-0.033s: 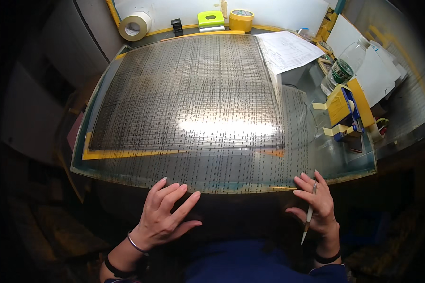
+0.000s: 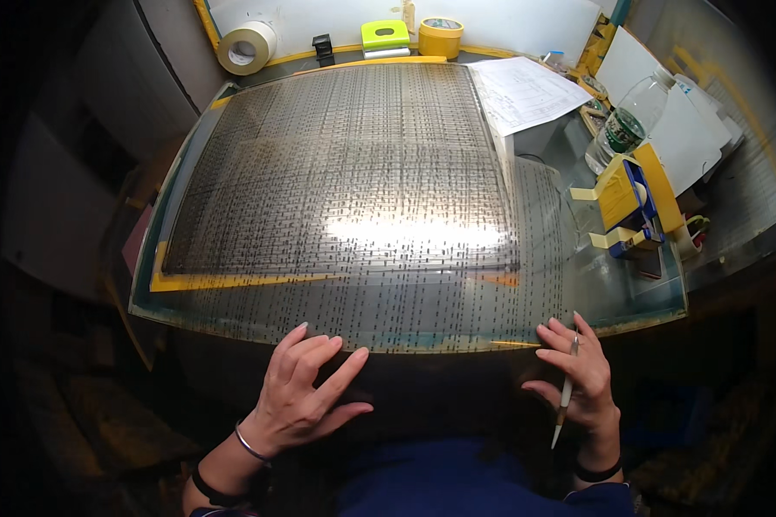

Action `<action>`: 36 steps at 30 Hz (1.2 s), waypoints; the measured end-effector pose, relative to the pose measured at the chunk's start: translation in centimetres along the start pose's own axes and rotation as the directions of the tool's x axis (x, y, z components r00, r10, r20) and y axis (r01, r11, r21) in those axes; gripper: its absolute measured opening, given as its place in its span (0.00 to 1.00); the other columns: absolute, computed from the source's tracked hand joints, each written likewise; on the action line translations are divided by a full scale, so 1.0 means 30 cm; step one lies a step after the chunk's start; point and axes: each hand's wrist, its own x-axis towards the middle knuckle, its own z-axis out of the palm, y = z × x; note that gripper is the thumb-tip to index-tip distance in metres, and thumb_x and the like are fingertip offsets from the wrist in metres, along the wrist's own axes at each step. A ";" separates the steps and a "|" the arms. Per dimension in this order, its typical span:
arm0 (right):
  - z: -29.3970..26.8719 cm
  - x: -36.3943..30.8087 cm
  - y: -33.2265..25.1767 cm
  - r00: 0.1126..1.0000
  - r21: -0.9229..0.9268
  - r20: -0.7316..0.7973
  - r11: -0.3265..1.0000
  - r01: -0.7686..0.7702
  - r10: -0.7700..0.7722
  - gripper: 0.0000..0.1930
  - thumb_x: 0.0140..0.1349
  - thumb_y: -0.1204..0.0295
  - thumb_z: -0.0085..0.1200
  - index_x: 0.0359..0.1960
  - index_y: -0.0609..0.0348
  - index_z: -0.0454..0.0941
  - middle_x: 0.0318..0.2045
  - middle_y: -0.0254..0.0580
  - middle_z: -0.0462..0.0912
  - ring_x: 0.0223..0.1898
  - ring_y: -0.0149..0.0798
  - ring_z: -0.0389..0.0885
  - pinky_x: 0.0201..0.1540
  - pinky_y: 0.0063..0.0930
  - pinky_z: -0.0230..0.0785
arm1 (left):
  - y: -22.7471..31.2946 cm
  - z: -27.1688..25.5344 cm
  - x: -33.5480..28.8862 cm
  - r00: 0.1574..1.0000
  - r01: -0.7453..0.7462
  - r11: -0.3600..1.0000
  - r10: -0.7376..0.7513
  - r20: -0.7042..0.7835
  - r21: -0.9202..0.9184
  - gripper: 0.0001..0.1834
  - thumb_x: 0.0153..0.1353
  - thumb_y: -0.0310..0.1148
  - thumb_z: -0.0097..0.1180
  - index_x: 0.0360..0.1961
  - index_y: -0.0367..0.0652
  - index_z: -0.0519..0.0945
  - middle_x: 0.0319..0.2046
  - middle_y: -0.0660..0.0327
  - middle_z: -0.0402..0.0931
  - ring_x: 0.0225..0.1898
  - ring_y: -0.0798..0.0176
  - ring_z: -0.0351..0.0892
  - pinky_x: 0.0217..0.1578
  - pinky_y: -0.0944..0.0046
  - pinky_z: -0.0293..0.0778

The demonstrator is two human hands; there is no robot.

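Note:
A large see-through sheet [image 2: 422,306] printed with rows of small black dashes lies over the glass-topped table, its near edge reaching the table's front. Over its far part is a darker, denser dashed area with a bright glare. My left hand [image 2: 306,388] is open, fingers spread, fingertips at the sheet's front edge. At the front edge on the right, my right hand [image 2: 588,370] has its fingers extended. It holds a slim pen-like tool [image 2: 566,392] with a pale shaft and brown band, tucked against the fingers, pointed end downward. The tool's exact kind is unclear.
A tape roll [image 2: 247,48], a black clip-like item [image 2: 322,50], a green hole punch [image 2: 385,36] and a yellow tape roll [image 2: 441,38] line the back. To the right are papers [image 2: 530,93], a plastic bottle [image 2: 629,121] and a blue-and-yellow tape dispenser [image 2: 629,202].
My left hand has shifted very slightly to the right. The tool's lower tip has moved a touch; the sheet looks unmoved.

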 end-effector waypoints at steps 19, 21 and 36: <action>0.021 0.118 -0.132 0.930 0.732 -0.018 0.638 -0.239 0.368 0.33 0.77 0.45 0.37 0.51 0.66 0.80 0.32 0.44 0.81 0.36 0.35 0.80 0.38 0.25 0.70 | 0.082 0.075 0.081 0.995 -0.031 0.999 0.035 -0.088 0.044 0.37 0.53 0.51 0.71 0.61 0.43 0.78 0.62 0.55 0.73 0.64 0.50 0.68 0.66 0.45 0.64; 0.034 0.175 -0.129 0.932 0.751 0.127 0.580 -0.314 0.340 0.29 0.78 0.50 0.39 0.53 0.66 0.80 0.32 0.42 0.81 0.35 0.31 0.79 0.37 0.22 0.70 | 0.085 0.084 0.090 0.992 -0.022 0.999 0.027 -0.120 0.043 0.36 0.52 0.50 0.72 0.60 0.43 0.79 0.59 0.56 0.73 0.62 0.51 0.69 0.64 0.45 0.66; 0.208 0.345 -0.135 0.855 0.732 0.251 0.489 -0.474 0.453 0.06 0.66 0.75 0.62 0.38 0.67 0.84 0.26 0.38 0.86 0.26 0.26 0.84 0.28 0.20 0.76 | 0.038 0.057 0.173 0.991 -0.057 0.979 0.032 -0.128 -0.194 0.29 0.49 0.43 0.75 0.50 0.40 0.81 0.60 0.50 0.77 0.60 0.47 0.77 0.62 0.47 0.71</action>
